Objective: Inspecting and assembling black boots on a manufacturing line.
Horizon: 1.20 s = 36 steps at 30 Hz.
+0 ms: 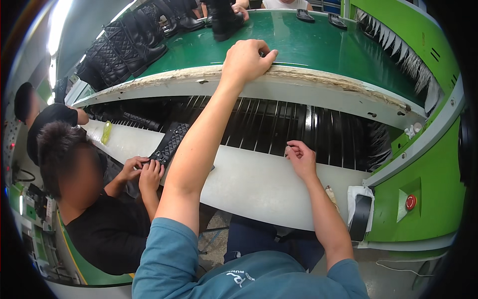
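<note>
The left hand [245, 59] rests curled on the edge of the upper green belt [308, 42], holding nothing; the right hand [300, 157] pinches a small pale scrap [288, 149] at the white surface [249, 184]; it looks light and soft, best taken by fingertips.

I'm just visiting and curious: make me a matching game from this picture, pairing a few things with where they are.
Things:
1. left hand
2. right hand
3. red button
4. black quilted boots

Places:
A. on the green machine panel
B. lined up on the upper green belt
C. on the white lower ledge
D. gripping the worn edge of the upper green belt

Pairs: 1-D, 2-C, 3-A, 4-B
</note>
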### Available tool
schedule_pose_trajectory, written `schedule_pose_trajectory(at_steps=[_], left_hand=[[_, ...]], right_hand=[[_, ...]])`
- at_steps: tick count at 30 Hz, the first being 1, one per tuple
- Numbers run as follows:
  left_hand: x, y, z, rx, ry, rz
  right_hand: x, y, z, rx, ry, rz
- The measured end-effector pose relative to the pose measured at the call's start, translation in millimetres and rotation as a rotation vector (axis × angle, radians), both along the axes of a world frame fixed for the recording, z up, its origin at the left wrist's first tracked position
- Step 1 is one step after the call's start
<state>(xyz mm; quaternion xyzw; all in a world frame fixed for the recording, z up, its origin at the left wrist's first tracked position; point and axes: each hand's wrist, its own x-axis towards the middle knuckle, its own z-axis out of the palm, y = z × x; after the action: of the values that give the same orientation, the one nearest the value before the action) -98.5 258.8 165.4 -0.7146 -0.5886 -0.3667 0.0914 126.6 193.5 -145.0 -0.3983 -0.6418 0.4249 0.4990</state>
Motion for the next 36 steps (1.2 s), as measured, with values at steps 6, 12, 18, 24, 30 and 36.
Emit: schedule_pose_trajectory(at_steps=[6,12,18,24,30,36], left_hand=[[-0.4,1.6,-1.3,-0.013,0.003,0.017],[-0.2,2.5,-2.3,0.022,0.024,0.016],[-0.8,1.5,-1.6,-0.006,0.018,0.022],[-0.9,2.2,-1.8,0.001,0.023,0.049],[-0.7,3.0,-2.7,0.002,0.016,0.048],[-1.0,3.0,-2.7,0.0,0.016,0.06]], right_hand=[[1.0,-1.8,3.8,-0.021,-0.017,-0.001],[1.3,-2.5,3.1,-0.032,-0.005,0.002],[1.8,-4.7,6.6,-0.032,-0.023,-0.004],[2.4,-5.4,8.8,-0.029,-0.037,0.001],[3.9,-6.1,9.9,-0.032,-0.054,0.002],[3.1,-4.6,8.0,-0.036,-0.058,0.009]])
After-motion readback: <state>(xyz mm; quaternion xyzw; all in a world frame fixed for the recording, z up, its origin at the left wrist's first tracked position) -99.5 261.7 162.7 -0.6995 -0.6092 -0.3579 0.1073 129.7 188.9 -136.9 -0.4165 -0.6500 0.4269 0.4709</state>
